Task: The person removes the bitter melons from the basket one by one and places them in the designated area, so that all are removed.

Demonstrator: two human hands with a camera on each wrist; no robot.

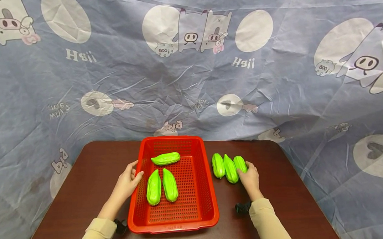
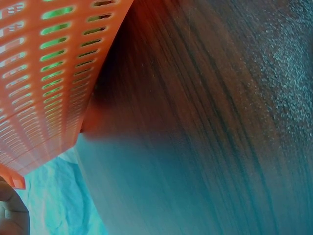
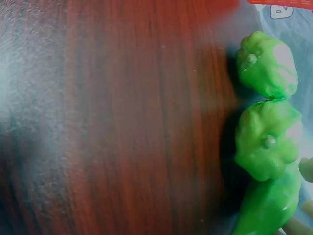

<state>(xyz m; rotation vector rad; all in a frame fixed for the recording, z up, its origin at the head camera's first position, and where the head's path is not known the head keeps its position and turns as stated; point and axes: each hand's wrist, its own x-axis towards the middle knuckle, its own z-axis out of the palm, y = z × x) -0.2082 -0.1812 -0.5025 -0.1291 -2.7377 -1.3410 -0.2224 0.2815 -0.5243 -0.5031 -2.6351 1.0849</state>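
Note:
A red perforated plastic basket (image 1: 188,191) stands on the table, and my left hand (image 1: 126,181) holds its left rim. In the left wrist view that hand shows only partly, at the lower left by the rim. Inside the basket lie three light green, ridged bitter melons, one crosswise (image 1: 166,158) at the back and two lengthwise at the front left. To the right of the basket, three more lie side by side. My right hand (image 1: 251,179) grips the rightmost bitter melon (image 1: 239,163), thumb on its left and fingers on its right. Its fingertips barely show in the right wrist view.
The dark brown wooden table (image 1: 97,170) extends on both sides of the basket. A blue-grey printed cloth (image 1: 183,77) hangs behind and beside it. The left (image 1: 218,165) and middle bitter melon (image 1: 230,169) lie close beside the gripped one.

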